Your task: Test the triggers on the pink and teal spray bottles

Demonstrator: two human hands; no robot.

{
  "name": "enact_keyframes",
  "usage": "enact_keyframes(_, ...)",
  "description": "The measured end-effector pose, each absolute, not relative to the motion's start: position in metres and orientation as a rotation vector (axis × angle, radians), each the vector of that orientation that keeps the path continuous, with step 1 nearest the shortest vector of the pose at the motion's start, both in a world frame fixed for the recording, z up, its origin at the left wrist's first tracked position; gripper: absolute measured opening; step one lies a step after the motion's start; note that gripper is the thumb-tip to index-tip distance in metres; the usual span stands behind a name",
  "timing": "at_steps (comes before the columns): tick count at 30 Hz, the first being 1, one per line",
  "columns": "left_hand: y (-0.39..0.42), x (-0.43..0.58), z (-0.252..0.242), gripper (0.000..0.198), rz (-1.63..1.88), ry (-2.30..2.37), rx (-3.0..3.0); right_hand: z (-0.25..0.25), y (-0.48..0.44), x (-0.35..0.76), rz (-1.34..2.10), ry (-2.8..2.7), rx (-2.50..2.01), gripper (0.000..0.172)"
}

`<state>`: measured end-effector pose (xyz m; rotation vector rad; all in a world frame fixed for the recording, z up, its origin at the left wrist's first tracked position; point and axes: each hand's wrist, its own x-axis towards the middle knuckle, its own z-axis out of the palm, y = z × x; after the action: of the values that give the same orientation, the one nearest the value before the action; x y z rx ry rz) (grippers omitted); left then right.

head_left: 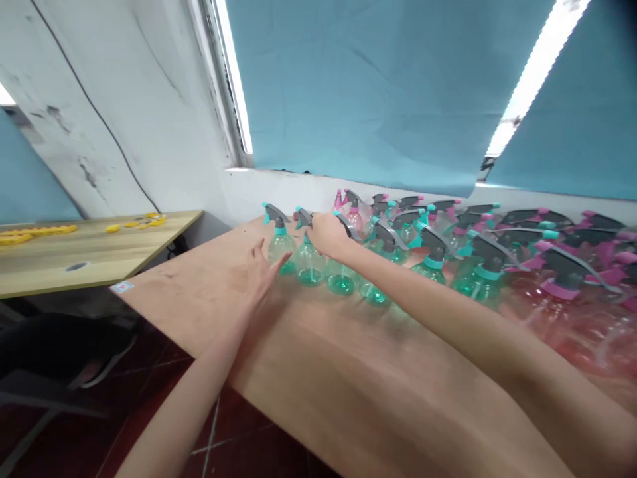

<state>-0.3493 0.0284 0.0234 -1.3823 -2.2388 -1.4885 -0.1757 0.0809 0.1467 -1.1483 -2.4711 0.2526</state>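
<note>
My left hand has its fingers and thumb spread beside the lower part of the leftmost green spray bottle; whether it touches the bottle I cannot tell. That bottle stands upright with a grey and teal trigger head. Just to its right is a second green spray bottle. My right hand is closed at the trigger head of this second bottle, its fingertips partly hidden behind the hand. Under my right forearm, more green spray bottles stand in a row, partly covered by the arm.
Pink spray bottles and more green ones crowd the right side of the brown table. Yellow pieces lie on a separate wooden table at the left. A person's leg shows below it. Blue sheets cover the window.
</note>
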Motion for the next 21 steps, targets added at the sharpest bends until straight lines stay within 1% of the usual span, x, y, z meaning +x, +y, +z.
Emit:
enact_keyframes(4, -0.011, -0.331, 0.034, 0.073, -1.487, -2.173, -1.406, 0.145, 0.069, -0.169, 0.247, -2.476, -1.110, 0.027)
enact_keyframes(8, -0.046, -0.310, 0.027, 0.064, -1.487, -2.211, -1.587, 0.144, 0.047, -0.150, 0.239, -2.503, -1.018, 0.027)
enact_keyframes(9, -0.052, -0.304, 0.023, 0.064, -1.477, -2.233, -1.657, 0.144, 0.040, -0.143, 0.243, -2.512, -0.993, 0.027)
enact_keyframes(12, -0.065, -0.282, 0.013, 0.072, -1.481, -2.234, -1.871, 0.144, 0.017, -0.118, 0.257, -2.531, -0.956, 0.026)
enact_keyframes(13, -0.069, -0.273, 0.012, 0.071, -1.481, -2.221, -1.942, 0.143, 0.009, -0.108, 0.253, -2.535, -0.958, 0.026)
enact_keyframes(14, -0.074, -0.264, 0.012, 0.069, -1.475, -2.207, -2.010, 0.142, 0.002, -0.098, 0.243, -2.534, -0.956, 0.026)
enact_keyframes(18, -0.093, -0.222, 0.022, 0.074, -1.439, -2.203, -2.317, 0.130, -0.017, -0.050, 0.110, -2.495, -0.984, 0.024)
enact_keyframes(21, -0.100, -0.193, 0.029, 0.074, -1.434, -2.190, -2.445, 0.116, -0.020, -0.011, 0.173, -2.439, -0.976, 0.025)
